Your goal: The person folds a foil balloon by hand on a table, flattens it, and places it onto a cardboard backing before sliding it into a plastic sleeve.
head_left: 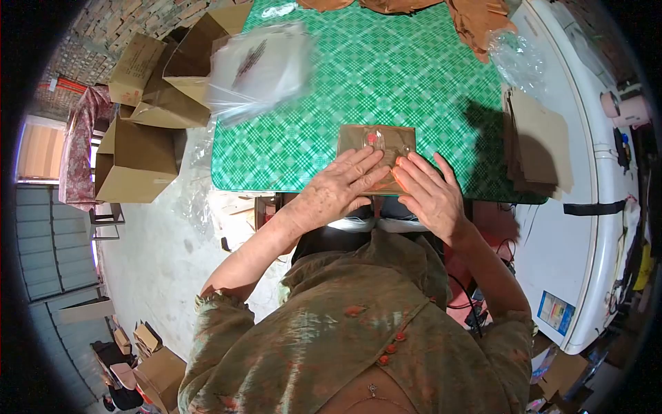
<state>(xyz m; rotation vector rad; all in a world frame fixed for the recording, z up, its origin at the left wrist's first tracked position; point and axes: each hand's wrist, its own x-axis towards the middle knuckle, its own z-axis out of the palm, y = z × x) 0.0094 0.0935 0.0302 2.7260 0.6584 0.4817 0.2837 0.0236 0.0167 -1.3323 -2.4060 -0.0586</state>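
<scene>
A flat brown packet [352, 137] in what looks like clear, shiny plastic lies at the table's near edge, with a small red round spot near its upper middle. Flat across its left part rests my left hand [345, 179], fingers stretched out. My right hand [433, 193] lies over the packet's right side, its fingers straight and slightly spread. Neither hand grips anything. Much of the packet's lower half is hidden under the fingers.
The table has a green checked cloth [345, 83]. Clear plastic bags [269, 69] are stacked at its left, brown cardboard sheets [541, 138] at its right edge. Brown leather-like pieces [476, 27] lie at the back. Open cardboard boxes [145, 155] stand left; a white fridge [572, 241] stands right.
</scene>
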